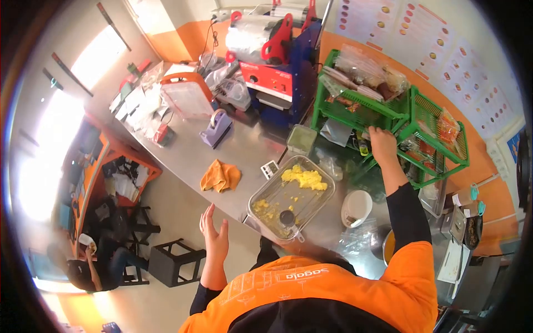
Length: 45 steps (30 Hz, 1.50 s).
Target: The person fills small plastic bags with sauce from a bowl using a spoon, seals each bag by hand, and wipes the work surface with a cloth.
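Note:
My left hand [214, 236] is raised in front of the counter's edge, fingers apart and holding nothing. My right hand [383, 145] reaches to the lower tier of a green plastic basket rack [363, 114]. Its fingers are bent in at the rack, and what they grip is hidden. Beside them lie small packets, one of them black and yellow [363, 146]. On the steel counter before me sits a clear rectangular tray [261, 191] with crumbly yellow food [304, 177] at its far end. A dark round scoop [287, 218] rests at the tray's near end.
An orange cloth [220, 176], a tape dispenser [216, 130] and a small timer [270, 169] stand left of the tray. To its right are a white tub [356, 208] and plastic bags [358, 244]. A red sealing machine [266, 80] stands behind. Someone sits [86, 272] near a black stool [176, 263].

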Motion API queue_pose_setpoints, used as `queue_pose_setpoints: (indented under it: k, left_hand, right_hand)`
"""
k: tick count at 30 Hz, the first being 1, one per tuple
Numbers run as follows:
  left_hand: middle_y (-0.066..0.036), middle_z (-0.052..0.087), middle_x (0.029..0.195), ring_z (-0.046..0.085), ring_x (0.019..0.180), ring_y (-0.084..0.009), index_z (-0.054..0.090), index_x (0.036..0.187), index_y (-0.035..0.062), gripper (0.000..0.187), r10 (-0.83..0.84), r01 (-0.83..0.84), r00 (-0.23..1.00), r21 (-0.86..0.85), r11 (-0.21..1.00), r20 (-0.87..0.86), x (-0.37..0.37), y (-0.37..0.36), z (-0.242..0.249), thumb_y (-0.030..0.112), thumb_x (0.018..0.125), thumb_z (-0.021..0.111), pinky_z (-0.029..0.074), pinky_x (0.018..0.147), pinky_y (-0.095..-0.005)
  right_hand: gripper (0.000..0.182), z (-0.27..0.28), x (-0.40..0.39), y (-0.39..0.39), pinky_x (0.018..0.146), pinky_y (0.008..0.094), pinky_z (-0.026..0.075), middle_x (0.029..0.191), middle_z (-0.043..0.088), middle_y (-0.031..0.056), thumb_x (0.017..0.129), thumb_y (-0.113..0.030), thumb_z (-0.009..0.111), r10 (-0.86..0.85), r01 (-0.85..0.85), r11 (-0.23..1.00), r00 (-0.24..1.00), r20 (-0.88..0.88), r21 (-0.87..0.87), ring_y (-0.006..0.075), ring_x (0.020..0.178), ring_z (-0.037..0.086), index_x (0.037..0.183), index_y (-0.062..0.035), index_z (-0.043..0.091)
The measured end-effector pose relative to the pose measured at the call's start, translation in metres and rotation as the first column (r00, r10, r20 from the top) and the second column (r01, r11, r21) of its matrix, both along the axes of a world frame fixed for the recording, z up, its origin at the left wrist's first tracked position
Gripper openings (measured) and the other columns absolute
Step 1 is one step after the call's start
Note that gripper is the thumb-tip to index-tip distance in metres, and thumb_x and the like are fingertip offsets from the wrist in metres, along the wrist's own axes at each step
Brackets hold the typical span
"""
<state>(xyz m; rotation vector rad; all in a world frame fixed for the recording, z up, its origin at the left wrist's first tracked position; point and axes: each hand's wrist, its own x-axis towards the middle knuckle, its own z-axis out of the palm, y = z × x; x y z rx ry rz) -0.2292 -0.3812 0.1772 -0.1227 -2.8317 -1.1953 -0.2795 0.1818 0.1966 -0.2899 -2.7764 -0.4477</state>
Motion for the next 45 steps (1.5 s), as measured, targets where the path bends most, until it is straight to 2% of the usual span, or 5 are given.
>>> queue_pose_setpoints:
  k: [9,15,27,33,45]
  left_hand:
    - [-0.015,0.038,0.157,0.034,0.145,-0.0392,0.038,0.154,0.0124,0.058,-0.434,0.059,0.866,0.811,0.582,0.249,-0.070,-0.005,0.008,0.035,0.102,0.048,0.027,0.117,-0.0478]
    - [-0.013,0.026,0.166,0.028,0.148,-0.0474,0.033,0.158,0.0189,0.070,-0.807,-0.443,0.543,0.896,-0.039,0.233,-0.110,0.011,0.022,0.062,0.103,0.030,0.033,0.113,-0.0525]
    - [-0.007,0.029,0.165,0.029,0.150,-0.0350,0.045,0.149,0.0230,0.053,-0.909,-0.112,0.358,0.976,0.187,0.215,-0.146,0.054,0.002,0.054,0.106,0.039,0.026,0.116,-0.0505]
    - [-0.001,0.053,0.144,0.039,0.146,-0.0264,0.061,0.121,0.0200,0.028,-0.788,0.024,0.563,0.948,0.316,0.249,-0.149,0.039,-0.020,0.039,0.109,0.046,0.024,0.115,-0.0443]
    - [-0.002,0.048,0.144,0.046,0.138,-0.0241,0.050,0.133,0.0132,0.028,-0.693,0.054,0.655,0.896,0.441,0.302,-0.108,0.052,0.003,0.022,0.106,0.053,0.033,0.109,-0.0364]
  right_hand:
    - [0.050,0.021,0.097,-0.107,0.100,0.0437,0.049,0.134,0.058,0.0182,0.092,-0.018,0.068,0.049,-0.178,0.807,0.970,-0.237,-0.563,0.0365,0.120,0.060,0.137,-0.0048,0.050]
    - [0.062,-0.016,0.175,-0.168,0.104,0.0453,0.047,0.140,0.058,0.0161,0.102,-0.051,0.052,-0.273,-0.267,-0.735,0.958,-0.089,-0.623,0.0281,0.126,0.057,0.146,-0.0074,0.047]
    - [0.029,-0.024,0.250,-0.218,0.076,0.0358,0.054,0.099,0.070,0.0072,0.104,-0.029,0.059,-0.477,-0.423,-0.565,0.868,-0.138,-0.709,0.0195,0.086,0.068,0.115,-0.0032,0.064]
    - [0.015,-0.039,0.277,-0.206,0.072,0.0396,0.054,0.080,0.068,0.0093,0.094,-0.012,0.067,-0.675,0.148,0.575,0.641,-0.365,-0.805,0.0239,0.077,0.068,0.104,-0.0029,0.063]
    - [0.044,-0.167,0.261,-0.219,0.079,0.0434,0.052,0.109,0.061,0.0138,0.080,-0.026,0.081,-0.658,0.352,0.415,0.753,-0.009,-0.839,0.0351,0.099,0.062,0.110,-0.0067,0.055]
